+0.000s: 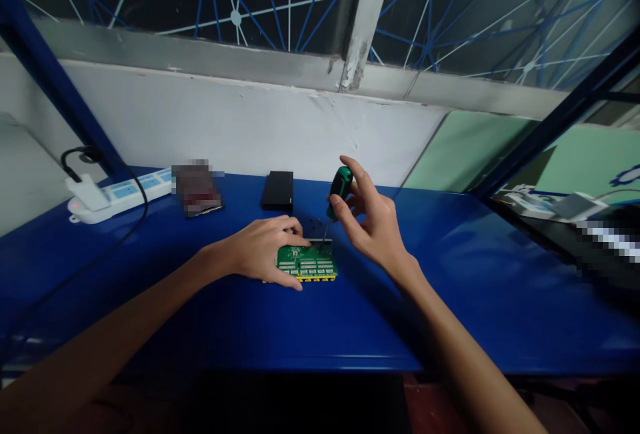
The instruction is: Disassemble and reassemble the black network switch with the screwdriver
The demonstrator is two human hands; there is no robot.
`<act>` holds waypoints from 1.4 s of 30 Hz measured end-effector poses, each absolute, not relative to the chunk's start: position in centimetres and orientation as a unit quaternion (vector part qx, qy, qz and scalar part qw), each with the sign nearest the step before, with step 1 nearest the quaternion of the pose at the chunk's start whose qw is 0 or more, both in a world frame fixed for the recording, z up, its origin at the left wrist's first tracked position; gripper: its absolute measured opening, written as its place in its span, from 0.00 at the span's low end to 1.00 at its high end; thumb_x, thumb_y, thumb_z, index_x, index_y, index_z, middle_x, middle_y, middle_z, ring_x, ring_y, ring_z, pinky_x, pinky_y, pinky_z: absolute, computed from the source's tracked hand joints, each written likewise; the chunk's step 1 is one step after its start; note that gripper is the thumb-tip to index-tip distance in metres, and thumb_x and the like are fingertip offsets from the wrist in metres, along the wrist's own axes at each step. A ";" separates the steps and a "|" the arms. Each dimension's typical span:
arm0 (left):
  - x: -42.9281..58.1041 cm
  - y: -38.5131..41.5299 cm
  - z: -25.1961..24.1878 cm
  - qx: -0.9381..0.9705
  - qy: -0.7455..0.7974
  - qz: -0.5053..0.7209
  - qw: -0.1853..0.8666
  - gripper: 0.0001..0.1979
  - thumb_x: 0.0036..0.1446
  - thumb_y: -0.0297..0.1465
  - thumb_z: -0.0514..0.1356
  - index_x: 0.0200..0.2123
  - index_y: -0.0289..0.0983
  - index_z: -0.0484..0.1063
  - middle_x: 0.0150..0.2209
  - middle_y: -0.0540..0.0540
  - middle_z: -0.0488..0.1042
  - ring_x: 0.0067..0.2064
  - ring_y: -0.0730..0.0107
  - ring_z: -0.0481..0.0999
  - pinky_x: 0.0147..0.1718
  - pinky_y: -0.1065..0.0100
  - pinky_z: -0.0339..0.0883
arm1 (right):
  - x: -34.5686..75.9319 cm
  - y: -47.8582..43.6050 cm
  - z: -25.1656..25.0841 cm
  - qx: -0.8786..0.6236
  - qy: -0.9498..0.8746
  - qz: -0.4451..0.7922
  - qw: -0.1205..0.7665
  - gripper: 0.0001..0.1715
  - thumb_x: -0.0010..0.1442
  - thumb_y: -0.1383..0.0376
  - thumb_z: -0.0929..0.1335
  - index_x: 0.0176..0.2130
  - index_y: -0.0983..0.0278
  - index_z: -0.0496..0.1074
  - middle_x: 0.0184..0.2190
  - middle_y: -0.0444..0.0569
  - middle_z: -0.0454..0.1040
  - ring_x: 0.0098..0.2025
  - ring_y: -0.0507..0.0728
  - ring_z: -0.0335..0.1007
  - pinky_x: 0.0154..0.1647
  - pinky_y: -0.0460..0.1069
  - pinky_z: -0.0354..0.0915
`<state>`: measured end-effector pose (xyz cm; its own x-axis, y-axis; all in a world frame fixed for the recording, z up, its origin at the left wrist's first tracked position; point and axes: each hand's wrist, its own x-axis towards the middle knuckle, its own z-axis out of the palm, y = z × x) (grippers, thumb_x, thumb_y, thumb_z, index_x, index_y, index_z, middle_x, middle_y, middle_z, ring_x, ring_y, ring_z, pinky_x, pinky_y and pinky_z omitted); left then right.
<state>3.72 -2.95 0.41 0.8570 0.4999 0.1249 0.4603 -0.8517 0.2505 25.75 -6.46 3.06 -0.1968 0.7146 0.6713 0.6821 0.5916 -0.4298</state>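
A green circuit board with yellow connectors along its near edge lies on the blue table. My left hand presses on the board's left side, thumb along the near edge and fingers over the far part, gripping it. In my right hand is a screwdriver with a green and black handle, held between thumb and fingers. Its thin shaft slants down to the far right part of the board. Whether the tip sits in a screw is too small to tell. Several tiny dark screws lie just beyond the board.
A flat black box lies behind the board. Farther left are a blurred dark packet and a white power strip with a plugged-in adapter and black cable. The blue table ends at a near edge; a wall stands behind.
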 end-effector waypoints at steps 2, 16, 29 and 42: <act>3.8 -3.0 0.5 0.958 0.252 0.092 0.105 0.35 0.47 0.54 0.65 0.55 0.41 0.73 0.49 0.42 0.69 0.46 0.58 0.73 0.42 0.63 0.66 | 25.7 -6.5 3.1 -0.451 -0.771 0.020 0.449 0.31 0.66 0.59 0.62 0.65 0.60 0.54 0.31 0.45 0.73 0.24 0.52 0.70 0.27 0.49 0.67; 3.4 -2.5 0.2 0.950 0.249 0.107 0.157 0.36 0.47 0.58 0.63 0.54 0.43 0.73 0.51 0.42 0.70 0.49 0.57 0.72 0.47 0.61 0.65 | 25.7 -6.6 3.1 -0.450 -0.768 0.010 0.455 0.35 0.63 0.58 0.65 0.66 0.58 0.52 0.34 0.45 0.72 0.21 0.51 0.68 0.24 0.49 0.67; 3.4 -2.6 0.3 0.947 0.262 0.095 0.161 0.37 0.47 0.56 0.64 0.55 0.42 0.73 0.51 0.42 0.70 0.49 0.57 0.72 0.48 0.60 0.64 | 26.0 -6.2 3.0 -0.448 -0.771 -0.010 0.453 0.33 0.62 0.55 0.68 0.62 0.58 0.58 0.28 0.41 0.70 0.19 0.50 0.64 0.22 0.49 0.63; 3.3 -2.5 0.1 0.951 0.248 0.108 0.153 0.35 0.48 0.56 0.64 0.54 0.41 0.73 0.51 0.41 0.70 0.48 0.57 0.73 0.46 0.61 0.65 | 26.1 -6.3 3.3 -0.466 -0.758 -0.022 0.456 0.32 0.60 0.55 0.68 0.61 0.58 0.61 0.34 0.46 0.75 0.22 0.52 0.70 0.26 0.50 0.68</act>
<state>3.29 -2.49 0.12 0.8542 0.5039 0.1286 0.4379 -0.8303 0.3448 26.11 -6.34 3.27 -0.1488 0.6870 0.7112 0.7263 0.5640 -0.3929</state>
